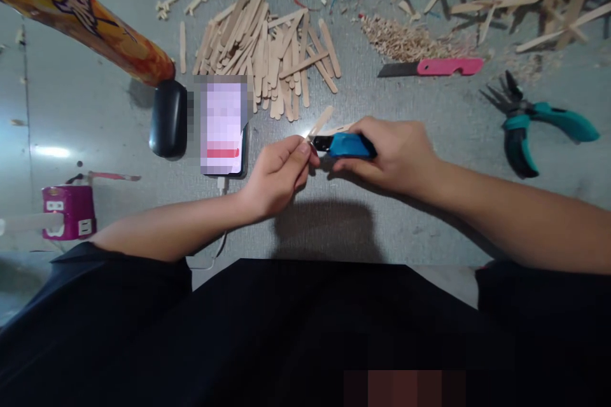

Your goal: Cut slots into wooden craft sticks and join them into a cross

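My left hand [279, 175] pinches one end of a flat wooden stick [321, 121] that slants up and to the right. My right hand [389, 152] is wrapped round a blue utility knife [347, 145]. The knife's dark tip meets the stick right at my left fingertips. Both hands hover over the grey floor, just in front of my lap.
A heap of wooden sticks [267, 51] lies beyond the hands, with more sticks and shavings [405, 38] at the top right. A pink knife [436, 67], teal pliers [534, 127], a phone [223, 127], a black mouse [168, 117], an orange tube [81, 19] and a purple power cube [69, 210] surround the hands.
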Motion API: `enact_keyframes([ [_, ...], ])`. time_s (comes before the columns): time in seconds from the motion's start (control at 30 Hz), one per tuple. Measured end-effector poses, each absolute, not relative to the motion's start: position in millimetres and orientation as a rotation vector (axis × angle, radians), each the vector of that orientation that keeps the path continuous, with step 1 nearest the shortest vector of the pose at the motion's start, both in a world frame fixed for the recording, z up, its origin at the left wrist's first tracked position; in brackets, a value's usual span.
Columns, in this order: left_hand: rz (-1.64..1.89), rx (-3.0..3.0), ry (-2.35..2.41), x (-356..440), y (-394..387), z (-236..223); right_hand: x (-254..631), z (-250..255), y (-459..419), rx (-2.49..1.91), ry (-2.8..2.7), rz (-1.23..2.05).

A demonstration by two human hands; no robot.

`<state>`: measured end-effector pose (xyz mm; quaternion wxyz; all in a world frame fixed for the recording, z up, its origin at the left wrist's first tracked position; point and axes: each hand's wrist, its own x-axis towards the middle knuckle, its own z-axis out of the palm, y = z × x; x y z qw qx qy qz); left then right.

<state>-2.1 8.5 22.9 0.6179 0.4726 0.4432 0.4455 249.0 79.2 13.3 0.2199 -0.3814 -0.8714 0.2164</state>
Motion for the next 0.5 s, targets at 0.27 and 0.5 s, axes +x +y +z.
enact_keyframes([
  [0.27, 1.031, 1.215, 1.138, -5, 3, 15, 255, 28, 83, -1.227, -2.714, 0.228],
  [0.5, 0.991, 1.221, 1.155, -5, 3, 17, 256, 30, 86, -1.258, -2.741, 0.105],
])
